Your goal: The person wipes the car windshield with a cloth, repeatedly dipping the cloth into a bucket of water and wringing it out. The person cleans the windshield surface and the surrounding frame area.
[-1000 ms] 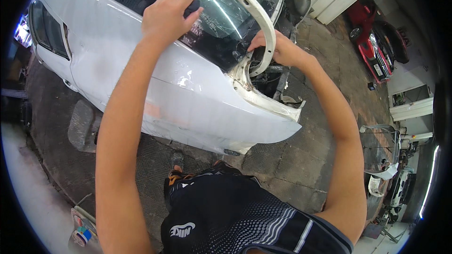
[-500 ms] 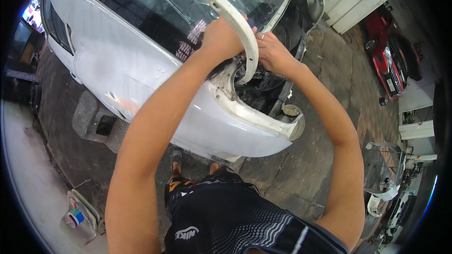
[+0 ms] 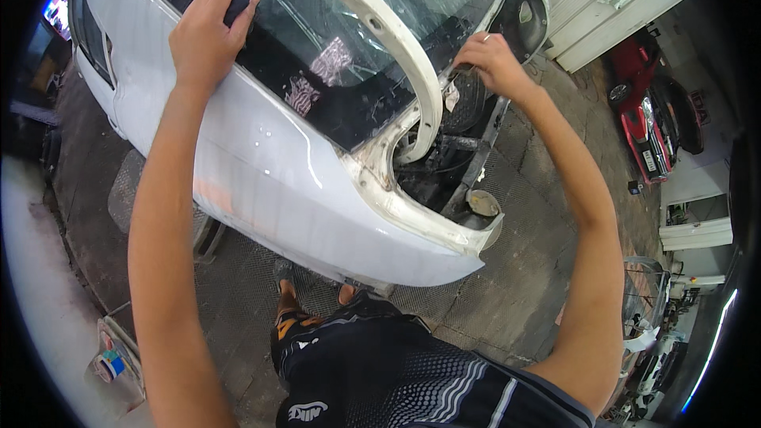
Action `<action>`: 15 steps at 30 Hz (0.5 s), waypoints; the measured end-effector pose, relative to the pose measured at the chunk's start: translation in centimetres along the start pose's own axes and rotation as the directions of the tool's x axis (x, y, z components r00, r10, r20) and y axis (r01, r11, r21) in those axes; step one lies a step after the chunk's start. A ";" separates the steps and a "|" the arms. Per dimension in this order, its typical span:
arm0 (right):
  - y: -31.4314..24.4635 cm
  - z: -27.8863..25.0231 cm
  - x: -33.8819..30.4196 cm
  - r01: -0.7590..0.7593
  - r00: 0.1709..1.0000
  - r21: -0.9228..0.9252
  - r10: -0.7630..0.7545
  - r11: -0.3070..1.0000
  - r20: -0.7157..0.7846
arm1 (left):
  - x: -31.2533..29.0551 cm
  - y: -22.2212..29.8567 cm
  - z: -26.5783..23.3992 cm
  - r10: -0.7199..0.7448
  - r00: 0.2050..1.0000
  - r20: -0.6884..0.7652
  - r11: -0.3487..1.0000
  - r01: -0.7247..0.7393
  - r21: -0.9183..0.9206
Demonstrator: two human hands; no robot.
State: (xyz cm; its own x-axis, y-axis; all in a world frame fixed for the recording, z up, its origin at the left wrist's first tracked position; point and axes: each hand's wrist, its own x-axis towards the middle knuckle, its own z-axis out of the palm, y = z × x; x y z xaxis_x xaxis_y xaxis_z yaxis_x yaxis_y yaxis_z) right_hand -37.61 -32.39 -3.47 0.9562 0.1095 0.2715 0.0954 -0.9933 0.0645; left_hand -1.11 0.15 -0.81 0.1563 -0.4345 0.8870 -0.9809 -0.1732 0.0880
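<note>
Between 10 and 11 o'clock from the view's centre, the left hand grips a dark block over the pale car, while between 1 and 2 the right hand curls, its contents unclear.

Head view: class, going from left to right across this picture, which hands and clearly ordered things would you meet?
Left hand holding a dark block, curved white strip, right hand, red car.

The white car panel looks glossy, the floor rough.
</note>
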 end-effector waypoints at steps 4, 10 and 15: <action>-7.2 1.4 2.9 0.114 0.993 0.152 -0.107 0.982 -0.056 | -0.4 -0.4 -1.2 -0.018 0.999 -0.032 1.000 0.017 -0.012; 3.4 0.1 -0.5 -0.068 0.997 -0.067 0.066 0.995 -0.033 | 0.2 0.0 -0.9 0.000 1.000 -0.028 0.997 -0.002 -0.083; 8.9 0.2 -0.2 -0.084 0.996 -0.248 0.075 0.965 -0.044 | 0.1 -0.2 -0.4 -0.014 1.000 -0.001 0.996 0.014 -0.094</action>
State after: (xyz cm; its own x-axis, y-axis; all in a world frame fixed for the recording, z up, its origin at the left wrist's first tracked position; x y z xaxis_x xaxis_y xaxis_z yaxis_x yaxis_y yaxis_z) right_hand -36.86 -41.26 -3.12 0.9475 0.0356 0.3176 -0.0571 -0.9589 0.2780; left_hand -0.91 0.49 -0.54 0.1697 -0.4313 0.8861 -0.9852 -0.0955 0.1422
